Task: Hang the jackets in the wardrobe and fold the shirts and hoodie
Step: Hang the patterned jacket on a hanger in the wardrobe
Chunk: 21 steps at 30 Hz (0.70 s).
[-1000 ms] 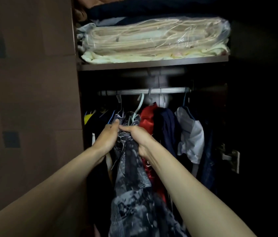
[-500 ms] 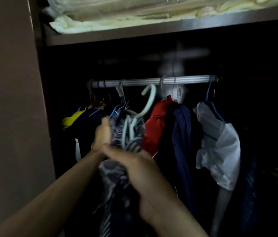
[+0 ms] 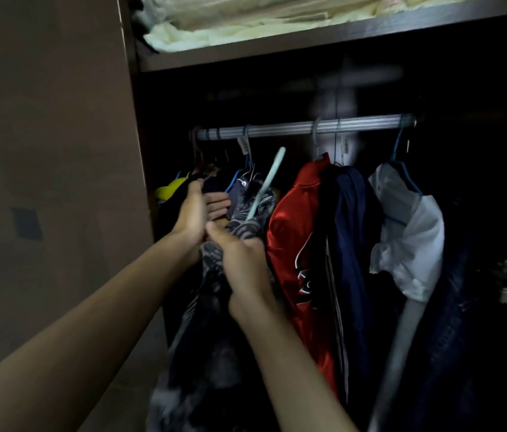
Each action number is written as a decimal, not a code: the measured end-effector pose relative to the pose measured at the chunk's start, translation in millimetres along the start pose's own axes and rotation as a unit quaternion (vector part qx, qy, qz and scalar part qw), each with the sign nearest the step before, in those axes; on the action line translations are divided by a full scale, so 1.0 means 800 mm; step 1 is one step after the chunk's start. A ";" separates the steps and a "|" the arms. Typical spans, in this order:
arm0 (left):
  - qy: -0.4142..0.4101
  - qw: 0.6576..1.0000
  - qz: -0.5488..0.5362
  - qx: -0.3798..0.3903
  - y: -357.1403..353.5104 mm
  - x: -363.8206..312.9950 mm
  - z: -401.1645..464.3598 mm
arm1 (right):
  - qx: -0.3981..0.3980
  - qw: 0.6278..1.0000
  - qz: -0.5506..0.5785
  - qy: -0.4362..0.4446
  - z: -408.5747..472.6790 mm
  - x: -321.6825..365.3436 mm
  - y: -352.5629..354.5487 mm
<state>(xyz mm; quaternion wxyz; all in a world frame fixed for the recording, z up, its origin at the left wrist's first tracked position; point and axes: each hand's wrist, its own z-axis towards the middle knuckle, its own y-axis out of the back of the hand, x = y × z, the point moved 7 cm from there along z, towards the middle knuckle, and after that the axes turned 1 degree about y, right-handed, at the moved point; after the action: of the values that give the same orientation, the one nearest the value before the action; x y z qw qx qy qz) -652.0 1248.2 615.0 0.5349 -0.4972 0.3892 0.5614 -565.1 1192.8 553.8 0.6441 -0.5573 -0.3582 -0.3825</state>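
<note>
Hands together at jacket (image 3: 239, 226): right (image 3: 241, 260) gripped fabric below pale hanger (image 3: 266, 185), left (image 3: 194, 213) spread flat against neighbouring clothes. Hung beside on rail (image 3: 302, 127): red jacket (image 3: 296, 232).

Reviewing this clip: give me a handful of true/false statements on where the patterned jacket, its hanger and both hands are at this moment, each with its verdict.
1. The pale green hanger's hook is already over the rail. False: the hook sits below the rail, not on it.
2. The right hand grips the patterned jacket near its top. True.
3. The left hand hangs idle at the person's side. False: it is raised among the clothes, beside the jacket.
4. A red jacket hangs just right of the patterned one. True.
5. The shelf above the rail is bare. False: pale folded bedding lies on it.
</note>
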 end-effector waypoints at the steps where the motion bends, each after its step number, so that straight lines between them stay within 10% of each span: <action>1: -0.005 1.000 0.010 -0.007 0.002 0.000 -0.006 | -0.029 0.999 -0.013 0.013 0.007 -0.004 0.005; 21: 0.025 0.997 0.048 0.053 -0.029 0.009 0.002 | -0.121 0.942 -0.309 0.055 0.244 0.159 0.051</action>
<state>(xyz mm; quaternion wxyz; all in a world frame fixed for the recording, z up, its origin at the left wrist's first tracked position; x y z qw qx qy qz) -628.6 1253.9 610.6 0.5227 -0.4631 0.4553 0.5523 -478.1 1378.2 672.7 0.4408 -0.4710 -0.4279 -0.6331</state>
